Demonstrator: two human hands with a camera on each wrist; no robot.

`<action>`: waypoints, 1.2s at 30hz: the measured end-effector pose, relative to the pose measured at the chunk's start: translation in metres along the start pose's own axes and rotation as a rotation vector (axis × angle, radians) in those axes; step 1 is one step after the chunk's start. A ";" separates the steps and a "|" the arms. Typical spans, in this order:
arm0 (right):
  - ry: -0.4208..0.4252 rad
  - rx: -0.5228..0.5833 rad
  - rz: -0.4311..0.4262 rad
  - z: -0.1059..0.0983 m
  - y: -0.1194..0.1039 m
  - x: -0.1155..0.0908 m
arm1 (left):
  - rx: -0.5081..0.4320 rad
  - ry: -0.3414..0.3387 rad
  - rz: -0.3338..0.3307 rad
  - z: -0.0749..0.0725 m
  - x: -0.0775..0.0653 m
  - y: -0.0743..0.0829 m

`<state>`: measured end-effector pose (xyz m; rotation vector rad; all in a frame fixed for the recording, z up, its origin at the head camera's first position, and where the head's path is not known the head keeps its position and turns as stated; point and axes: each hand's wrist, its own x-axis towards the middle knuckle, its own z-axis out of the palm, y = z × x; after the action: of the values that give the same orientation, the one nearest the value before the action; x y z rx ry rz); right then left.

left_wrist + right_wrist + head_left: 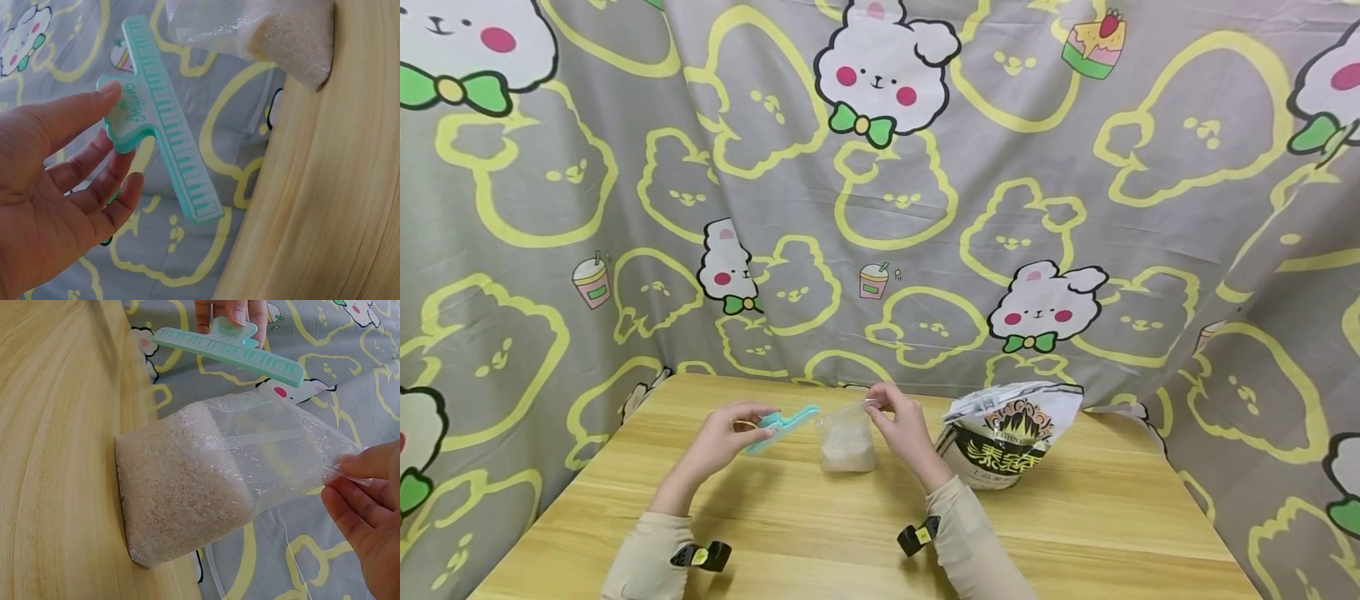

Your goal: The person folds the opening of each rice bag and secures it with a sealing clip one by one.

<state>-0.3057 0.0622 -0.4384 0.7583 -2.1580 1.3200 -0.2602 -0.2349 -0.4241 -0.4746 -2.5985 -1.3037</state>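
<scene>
My left hand (730, 436) pinches the handle of a mint-green bag clip (169, 119) printed with piano keys, thumb on the front face. The clip is beside the clear plastic bag of rice (181, 481), apart from it in the right wrist view. That bag stands on the table, its lower part filled with white grains and its upper part slack. At the bag's top corner, my right hand (898, 421) pinches the film between thumb and fingers. Whether the clip's jaws are spread is not clear.
To the right of my right hand stands a larger printed rice sack (1000, 442), its top folded over. The wooden table (820, 542) meets a grey patterned curtain (805, 208) at the back and sides. A black camera sits on each wrist.
</scene>
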 end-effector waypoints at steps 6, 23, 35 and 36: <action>0.005 -0.004 -0.013 0.000 0.000 0.000 | 0.019 0.014 0.008 0.004 0.001 -0.003; 0.008 0.005 -0.024 0.000 0.000 0.000 | 0.097 0.093 0.123 0.011 0.001 -0.001; 0.013 0.000 -0.039 0.001 0.002 0.000 | 0.114 0.111 0.165 0.014 0.001 -0.003; 0.014 0.000 -0.041 0.001 0.002 0.000 | 0.116 0.110 0.161 0.014 0.001 -0.003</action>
<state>-0.3073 0.0624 -0.4403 0.7867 -2.1203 1.3005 -0.2627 -0.2251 -0.4344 -0.5619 -2.4721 -1.0894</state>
